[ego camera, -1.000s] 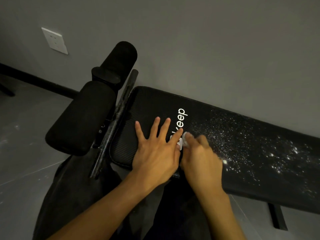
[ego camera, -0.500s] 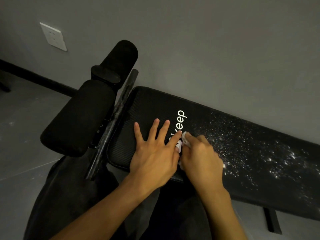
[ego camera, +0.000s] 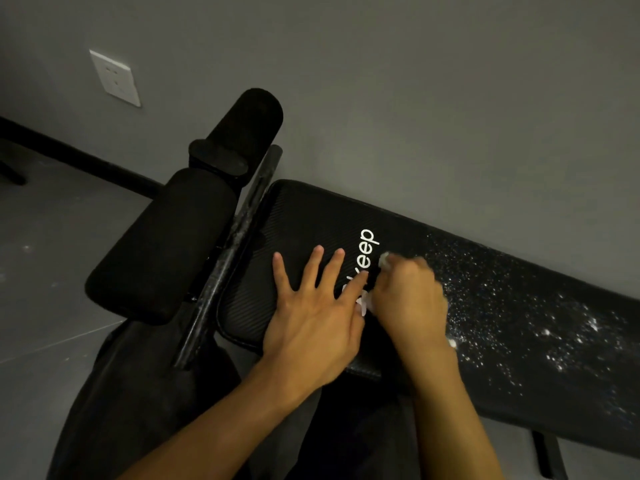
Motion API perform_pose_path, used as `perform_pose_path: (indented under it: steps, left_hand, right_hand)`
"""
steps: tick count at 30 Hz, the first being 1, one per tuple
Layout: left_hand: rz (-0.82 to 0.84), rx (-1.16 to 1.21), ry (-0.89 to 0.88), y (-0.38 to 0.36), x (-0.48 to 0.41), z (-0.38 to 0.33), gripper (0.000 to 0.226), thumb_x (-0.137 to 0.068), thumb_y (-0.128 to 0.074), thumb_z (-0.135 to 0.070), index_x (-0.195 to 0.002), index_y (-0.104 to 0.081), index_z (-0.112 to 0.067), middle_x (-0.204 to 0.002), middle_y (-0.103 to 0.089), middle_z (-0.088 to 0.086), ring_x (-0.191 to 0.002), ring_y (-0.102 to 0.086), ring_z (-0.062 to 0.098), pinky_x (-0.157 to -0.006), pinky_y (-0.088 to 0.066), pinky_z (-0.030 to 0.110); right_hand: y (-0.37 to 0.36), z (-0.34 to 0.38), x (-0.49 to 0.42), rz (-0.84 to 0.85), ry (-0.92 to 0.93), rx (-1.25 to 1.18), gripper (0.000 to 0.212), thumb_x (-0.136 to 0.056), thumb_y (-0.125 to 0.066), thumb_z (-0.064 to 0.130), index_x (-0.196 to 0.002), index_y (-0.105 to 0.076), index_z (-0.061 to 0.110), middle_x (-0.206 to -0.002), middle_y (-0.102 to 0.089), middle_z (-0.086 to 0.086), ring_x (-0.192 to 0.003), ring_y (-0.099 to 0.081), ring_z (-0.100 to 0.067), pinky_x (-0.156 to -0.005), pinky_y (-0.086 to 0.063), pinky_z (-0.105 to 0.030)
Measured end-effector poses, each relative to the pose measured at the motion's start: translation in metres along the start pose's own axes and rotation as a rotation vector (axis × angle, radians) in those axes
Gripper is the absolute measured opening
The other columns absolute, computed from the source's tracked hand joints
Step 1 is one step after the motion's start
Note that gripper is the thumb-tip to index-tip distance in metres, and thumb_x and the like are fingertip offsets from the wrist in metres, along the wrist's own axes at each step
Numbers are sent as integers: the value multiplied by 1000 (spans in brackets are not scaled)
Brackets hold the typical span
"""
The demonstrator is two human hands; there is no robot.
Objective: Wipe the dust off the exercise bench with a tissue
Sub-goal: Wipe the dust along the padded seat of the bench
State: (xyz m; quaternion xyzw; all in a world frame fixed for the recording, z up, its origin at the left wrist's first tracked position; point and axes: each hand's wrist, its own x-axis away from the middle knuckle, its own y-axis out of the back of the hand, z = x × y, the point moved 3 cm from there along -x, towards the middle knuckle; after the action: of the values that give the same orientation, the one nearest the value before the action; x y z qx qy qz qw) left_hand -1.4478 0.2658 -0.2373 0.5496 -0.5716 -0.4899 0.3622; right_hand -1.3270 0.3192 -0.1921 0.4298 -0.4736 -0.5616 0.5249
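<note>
The black exercise bench (ego camera: 304, 220) runs from the centre to the right edge, with a white "Keep" logo near its left end. White dust (ego camera: 519, 306) speckles the pad's right half; the left part looks clean. My left hand (ego camera: 311, 313) lies flat on the pad, fingers spread, holding nothing. My right hand (ego camera: 410, 299) is closed over a white tissue (ego camera: 383, 260) and presses it on the pad just right of the logo, at the edge of the dusty area. Most of the tissue is hidden under the hand.
Two black foam rollers (ego camera: 166, 244) and a metal bar (ego camera: 239, 237) stand off the bench's left end. The grey wall (ego camera: 415, 98) runs close behind the bench, with a white socket (ego camera: 116, 77) at upper left. Grey floor (ego camera: 52, 271) lies to the left.
My right hand has slid the tissue a little farther up the pad, beside the logo. My left hand has stayed flat in place.
</note>
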Motion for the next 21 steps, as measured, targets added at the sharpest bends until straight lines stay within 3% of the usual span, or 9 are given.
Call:
perform_pose_path:
  steps: [2,5,10,14,17,21]
  left_hand:
    - [5,2,4,0,1,0,57,-98,-31,-44,-152,-43,-32,-164,-32,11,-154,-21,36,-112,-10,78]
    - [20,8,9,2,1,1,56,-98,-30,-44,-151,-44,-32,-164,-33,10,-154,-21,35,-113,-11,78]
    - [5,22,0,2,1,1,54,-97,-33,-44,-147,-49,-32,-161,-37,11,-152,-26,36,-112,-14,79]
    - [10,26,1,2,1,0,55,-96,-34,-44,-148,-47,-32,-162,-36,10,-152,-25,35,-113,-12,78]
    - [11,36,21,2,2,1,57,-96,-33,-44,-150,-46,-29,-162,-35,8,-153,-24,33,-114,-11,77]
    - [2,28,34,4,1,3,62,-95,-28,-41,-153,-37,-22,-163,-34,5,-154,-23,29,-115,-13,75]
  right_hand:
    - [-2,6,-35,-29,-57,67,19,-93,-57,22,-108,-65,17,-114,-58,-14,-99,-62,-39,-80,-49,-43]
    - [-3,19,-61,-12,-53,88,23,-94,-59,22,-114,-64,13,-119,-58,-14,-104,-62,-37,-77,-46,-39]
    - [1,3,-27,1,105,51,35,-96,-58,28,-131,-58,28,-120,-55,-9,-102,-63,-33,-72,-40,-35]
    - [2,2,-68,-63,16,107,26,-92,-61,22,-118,-65,22,-119,-58,-13,-102,-63,-39,-78,-48,-41]
    - [1,13,-85,-45,18,81,30,-97,-53,19,-124,-65,16,-123,-56,-15,-105,-62,-40,-83,-49,-43]
    - [2,14,-38,-25,137,112,23,-97,-55,25,-120,-60,24,-115,-55,-7,-95,-64,-30,-69,-47,-38]
